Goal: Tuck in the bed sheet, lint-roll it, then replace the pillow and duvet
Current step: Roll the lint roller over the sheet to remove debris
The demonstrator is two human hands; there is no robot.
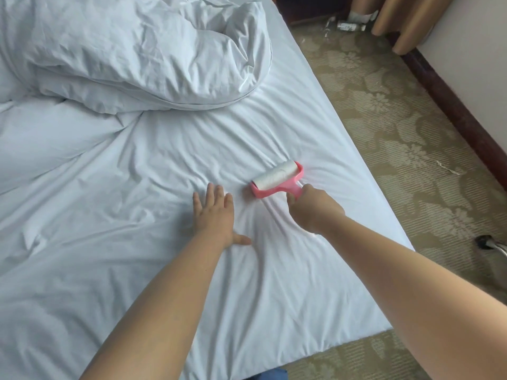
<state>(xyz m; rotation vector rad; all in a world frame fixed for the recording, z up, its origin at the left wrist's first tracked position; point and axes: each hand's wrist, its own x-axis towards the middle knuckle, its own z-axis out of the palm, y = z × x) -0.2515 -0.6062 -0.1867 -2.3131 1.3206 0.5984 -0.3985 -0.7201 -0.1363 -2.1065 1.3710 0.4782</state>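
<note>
A white bed sheet [109,215] covers the mattress and is creased across its middle. My right hand [312,208] grips the handle of a pink lint roller [277,178], whose white sticky roll lies on the sheet near the bed's right side. My left hand [216,215] presses flat on the sheet just left of the roller, fingers straight and spread. A bunched white duvet [137,50] is piled at the far left of the bed. I cannot tell a pillow apart from the bedding.
Patterned beige carpet [397,127] runs along the bed's right edge and foot corner. A dark wooden skirting [452,105] and tan curtains [403,20] stand at the far right. Bottles lie on the floor near the curtains. A metal chair foot [488,242] shows at the right.
</note>
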